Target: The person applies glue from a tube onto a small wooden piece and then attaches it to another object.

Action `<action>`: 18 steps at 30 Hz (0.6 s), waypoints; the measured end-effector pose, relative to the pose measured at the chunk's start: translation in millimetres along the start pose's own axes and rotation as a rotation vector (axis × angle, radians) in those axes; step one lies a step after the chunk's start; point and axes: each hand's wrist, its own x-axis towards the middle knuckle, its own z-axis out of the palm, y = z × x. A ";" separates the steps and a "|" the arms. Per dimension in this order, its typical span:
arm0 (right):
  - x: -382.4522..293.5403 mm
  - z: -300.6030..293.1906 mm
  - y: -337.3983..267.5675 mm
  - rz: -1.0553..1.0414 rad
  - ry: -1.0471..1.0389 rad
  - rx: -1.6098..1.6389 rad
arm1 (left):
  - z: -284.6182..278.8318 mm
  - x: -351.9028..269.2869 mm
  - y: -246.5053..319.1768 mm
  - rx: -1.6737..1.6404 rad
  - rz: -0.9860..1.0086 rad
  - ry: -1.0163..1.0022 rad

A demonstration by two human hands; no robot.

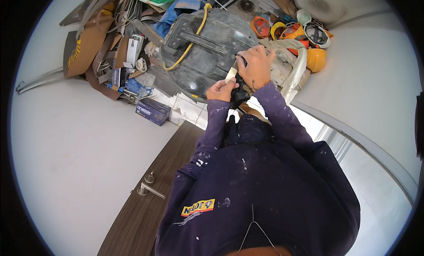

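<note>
Over the near right edge of a dark, dusty plastic lid (212, 47), both hands are close together. My left hand (221, 90) pinches a small cream-coloured piece (231, 75), its material unclear. My right hand (255, 66) is closed around a dark-handled tool (241, 59) whose flat blade points down to the cream piece; the exact kind of tool is mostly hidden by the fingers. A yellow cord (185, 58) lies in a curve across the lid. Black crumpled material (239, 94) hangs just below the hands.
Several hard hats (316, 60) lie at the upper right beside a plastic-wrapped roll (299, 62). Cardboard (91, 45), coiled cables and boxes (153, 111) crowd the left. A brown door (145, 216) with a metal handle stands at lower left; white walls flank both sides.
</note>
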 end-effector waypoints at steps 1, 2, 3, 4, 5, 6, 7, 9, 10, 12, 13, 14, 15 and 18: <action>-2.4 -0.4 -2.2 -0.004 -0.001 0.001 | -1.2 2.5 -3.5 0.006 -0.016 0.004; -6.5 -0.9 -2.9 0.015 0.008 0.002 | -1.1 3.4 -6.3 0.010 -0.034 0.011; -9.0 -1.2 -3.8 0.033 0.017 0.002 | 0.3 4.1 -9.6 0.004 -0.035 0.027; -9.5 -0.9 -4.7 0.028 0.012 0.004 | 1.7 5.6 -12.4 -0.001 -0.036 0.032; -11.6 -1.0 -5.0 -0.018 -0.005 -0.037 | 4.7 4.1 -10.9 -0.003 -0.016 0.031; -13.7 -1.2 -5.9 -0.064 -0.022 -0.078 | 5.7 3.6 -10.5 -0.004 0.003 0.029; -16.9 -2.6 -7.9 -0.063 -0.027 -0.078 | 3.3 4.9 -12.2 0.001 -0.031 0.034; -19.1 -8.8 -9.3 -0.158 -0.105 -0.015 | 3.8 2.9 -10.8 -0.015 -0.030 0.033; -17.7 -11.4 -7.5 -0.158 -0.107 -0.020 | 4.2 1.7 -10.8 -0.028 -0.026 0.036; -11.6 -16.0 -4.2 -0.093 -0.107 0.066 | 1.9 3.2 -14.8 -0.017 -0.043 0.024; -7.8 -13.5 -2.4 -0.096 -0.105 0.064 | 1.3 4.4 -16.6 -0.004 -0.064 0.014; -4.1 -10.0 -0.3 -0.057 -0.076 0.024 | 2.6 3.5 -14.0 -0.003 -0.065 0.013; -2.3 -8.1 0.6 -0.019 -0.047 -0.017 | 4.6 2.6 -10.8 0.017 -0.061 0.016; -7.9 -9.1 -7.5 -0.166 -0.121 -0.121 | 6.1 2.3 -10.2 0.017 -0.014 0.020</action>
